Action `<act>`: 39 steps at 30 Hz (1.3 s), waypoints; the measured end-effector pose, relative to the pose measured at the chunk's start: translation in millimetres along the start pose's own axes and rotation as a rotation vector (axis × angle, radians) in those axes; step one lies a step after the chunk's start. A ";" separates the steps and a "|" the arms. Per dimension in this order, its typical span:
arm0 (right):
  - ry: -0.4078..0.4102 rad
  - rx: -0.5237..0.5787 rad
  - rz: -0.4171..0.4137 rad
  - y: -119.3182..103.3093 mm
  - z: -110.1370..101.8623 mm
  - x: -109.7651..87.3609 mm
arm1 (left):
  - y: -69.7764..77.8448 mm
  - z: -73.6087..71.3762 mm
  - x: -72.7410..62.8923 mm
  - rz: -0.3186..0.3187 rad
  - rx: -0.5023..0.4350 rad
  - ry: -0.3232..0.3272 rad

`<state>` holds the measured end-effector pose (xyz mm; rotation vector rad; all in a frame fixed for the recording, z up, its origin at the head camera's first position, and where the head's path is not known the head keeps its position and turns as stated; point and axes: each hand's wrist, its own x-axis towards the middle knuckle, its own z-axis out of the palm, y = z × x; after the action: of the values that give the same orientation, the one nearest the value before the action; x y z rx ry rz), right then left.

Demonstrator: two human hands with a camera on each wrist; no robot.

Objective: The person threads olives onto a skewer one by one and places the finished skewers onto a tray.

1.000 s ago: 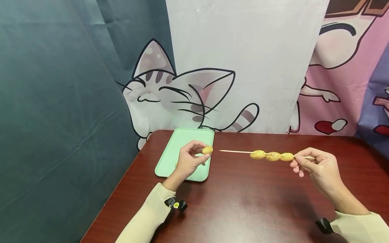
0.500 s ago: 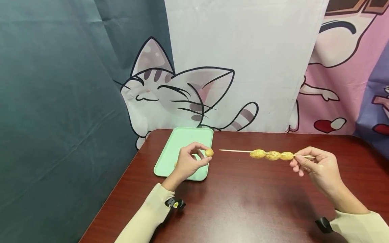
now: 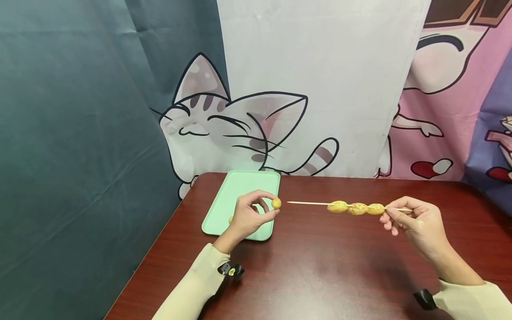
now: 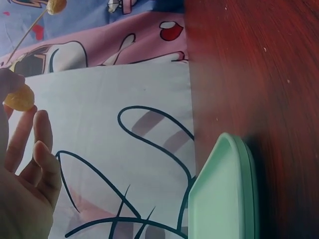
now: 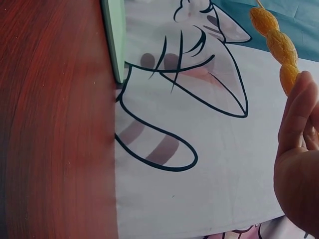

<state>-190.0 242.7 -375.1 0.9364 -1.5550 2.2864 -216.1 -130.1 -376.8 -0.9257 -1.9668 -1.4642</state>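
Observation:
My left hand (image 3: 249,214) pinches a small yellow oval piece (image 3: 276,203) between thumb and fingertips, in front of the tray. Facing it, my right hand (image 3: 419,223) pinches a thin wooden skewer (image 3: 308,203) near its right end. Three wrinkled yellow oval pieces (image 3: 358,209) are threaded on the skewer, close to the right fingers. The bare pointed end is level with the yellow piece, a short gap apart. In the left wrist view the yellow piece (image 4: 21,98) is held at the left edge. The threaded pieces (image 5: 281,47) lean up from the fingers in the right wrist view.
A pale green tray (image 3: 248,182) lies at the back left of the dark red-brown table (image 3: 332,262). Part of another yellow piece (image 3: 230,219) shows on the tray beside my left hand. A cat-print cloth (image 3: 332,89) hangs behind the table.
The yellow piece in my left hand has turned from lying sideways to a rounder, end-on look, and the fingers have shifted slightly. The right hand keeps its hold on the skewer.

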 end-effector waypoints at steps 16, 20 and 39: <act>-0.035 -0.085 0.018 -5.5 4.0 -0.1 | 12.7 -1.8 3.2 0.153 0.057 0.017; -0.030 -0.092 0.016 -6.9 5.2 -0.3 | 13.2 -1.4 3.5 0.161 0.048 0.007; -0.042 -0.130 -0.001 -8.1 9.3 2.1 | 14.7 -5.3 1.4 0.150 0.028 -0.059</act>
<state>-184.1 237.4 -365.6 0.9573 -1.6968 2.1475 -205.7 -132.2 -365.4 -1.0914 -1.9092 -1.3367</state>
